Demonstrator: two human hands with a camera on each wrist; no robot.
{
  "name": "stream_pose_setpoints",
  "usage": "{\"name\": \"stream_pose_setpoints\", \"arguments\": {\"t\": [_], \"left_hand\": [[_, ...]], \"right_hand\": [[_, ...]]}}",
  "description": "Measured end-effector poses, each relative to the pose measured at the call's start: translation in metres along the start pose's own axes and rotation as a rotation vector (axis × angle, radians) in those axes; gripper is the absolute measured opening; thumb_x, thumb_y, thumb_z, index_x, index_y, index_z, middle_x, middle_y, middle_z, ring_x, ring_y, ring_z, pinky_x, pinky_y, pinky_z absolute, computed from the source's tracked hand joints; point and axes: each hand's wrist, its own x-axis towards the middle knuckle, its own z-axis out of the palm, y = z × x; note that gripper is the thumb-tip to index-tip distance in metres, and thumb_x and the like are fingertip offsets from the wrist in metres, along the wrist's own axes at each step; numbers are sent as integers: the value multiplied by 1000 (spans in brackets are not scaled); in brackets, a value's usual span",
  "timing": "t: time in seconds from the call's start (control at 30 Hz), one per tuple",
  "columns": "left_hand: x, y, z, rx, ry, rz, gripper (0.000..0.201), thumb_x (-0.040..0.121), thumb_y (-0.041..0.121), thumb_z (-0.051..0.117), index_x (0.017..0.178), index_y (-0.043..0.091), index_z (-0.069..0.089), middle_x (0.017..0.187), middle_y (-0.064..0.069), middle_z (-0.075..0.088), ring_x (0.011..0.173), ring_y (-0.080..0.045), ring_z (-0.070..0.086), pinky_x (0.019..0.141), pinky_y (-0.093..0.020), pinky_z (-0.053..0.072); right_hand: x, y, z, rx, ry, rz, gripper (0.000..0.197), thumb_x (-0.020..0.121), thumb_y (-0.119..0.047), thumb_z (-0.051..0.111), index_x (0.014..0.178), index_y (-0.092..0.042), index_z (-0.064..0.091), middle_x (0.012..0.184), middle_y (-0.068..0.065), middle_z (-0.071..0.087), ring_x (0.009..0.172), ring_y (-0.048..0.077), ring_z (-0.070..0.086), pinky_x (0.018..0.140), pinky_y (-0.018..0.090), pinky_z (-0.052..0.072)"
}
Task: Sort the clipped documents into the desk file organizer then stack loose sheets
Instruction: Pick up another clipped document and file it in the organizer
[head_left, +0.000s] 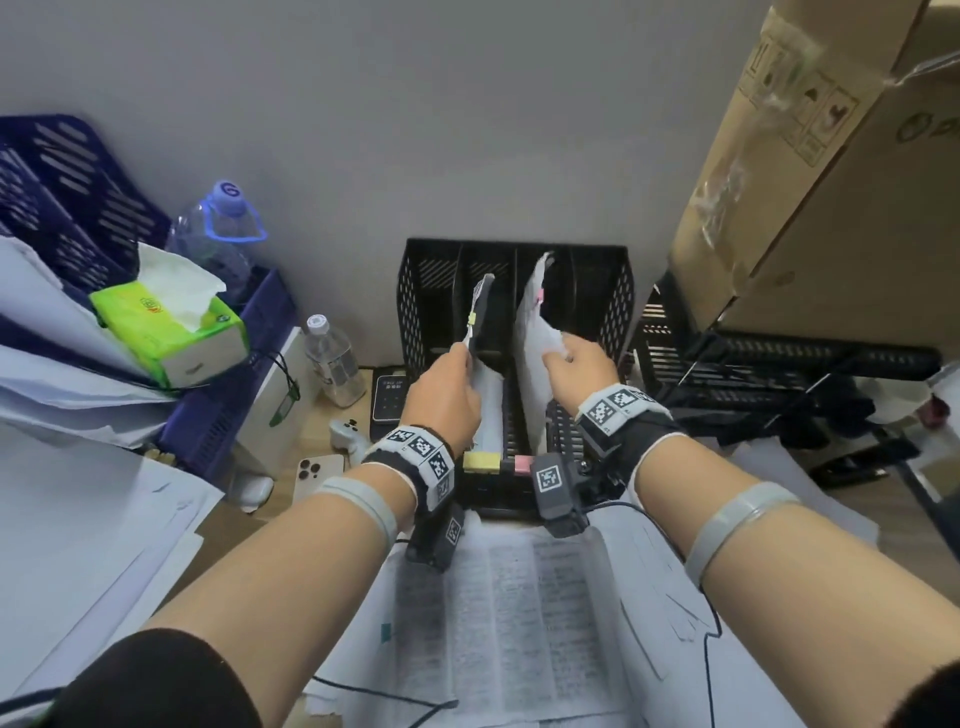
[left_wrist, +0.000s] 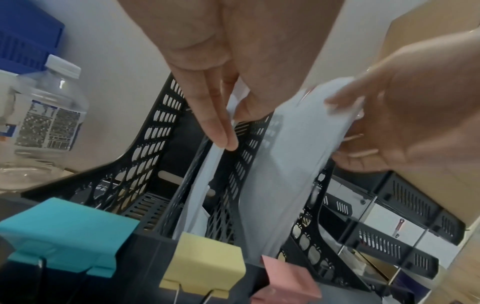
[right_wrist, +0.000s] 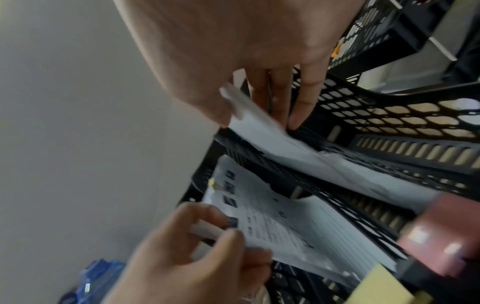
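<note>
A black desk file organizer (head_left: 415, 291) stands against the wall, with teal (left_wrist: 64, 230), yellow (head_left: 480, 461) and pink (head_left: 522, 464) binder clips on its front lip. My left hand (head_left: 462, 353) pinches the top edge of a document with a small yellow clip (head_left: 480, 312), which stands in the yellow-marked slot. My right hand (head_left: 558, 353) grips a document with a small pink clip (head_left: 535, 322), standing bent in the pink-marked slot beside it. Loose printed sheets (head_left: 519, 597) lie on the desk under my forearms.
A blue organizer (head_left: 67, 197), a tissue pack (head_left: 171, 322), two water bottles (head_left: 335, 364) and a phone (head_left: 317, 473) crowd the left. White paper stacks (head_left: 78, 493) lie front left. A cardboard box (head_left: 831, 156) overhangs black trays (head_left: 753, 374) at right.
</note>
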Motion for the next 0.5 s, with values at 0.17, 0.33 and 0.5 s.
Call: {"name": "stream_pose_setpoints", "arguments": {"t": [0.17, 0.33, 0.5], "left_hand": [[-11, -2, -3, -125, 16, 56, 18, 96, 16, 55, 106, 27, 44, 98, 2, 60, 82, -25, 64, 77, -37, 54], [-36, -22, -1, -329, -45, 6, 49, 92, 14, 65, 131, 30, 40, 104, 9, 60, 71, -9, 63, 69, -21, 53], [-92, -97, 22, -275, -169, -369, 17, 96, 26, 60, 80, 24, 59, 79, -4, 70, 77, -26, 71, 79, -43, 61]], "right_hand": [[-6, 20, 17, -24, -8, -31, 24, 94, -19, 47, 74, -8, 53, 66, 13, 57, 60, 23, 64, 57, 32, 50], [-26, 45, 41, 32, -134, 156, 26, 85, -23, 59, 107, -15, 49, 86, 8, 62, 77, 26, 66, 65, 37, 57], [-80, 90, 82, 27, -535, 331, 8, 92, -12, 57, 85, -9, 61, 71, 6, 57, 53, 14, 51, 49, 25, 43]]}}
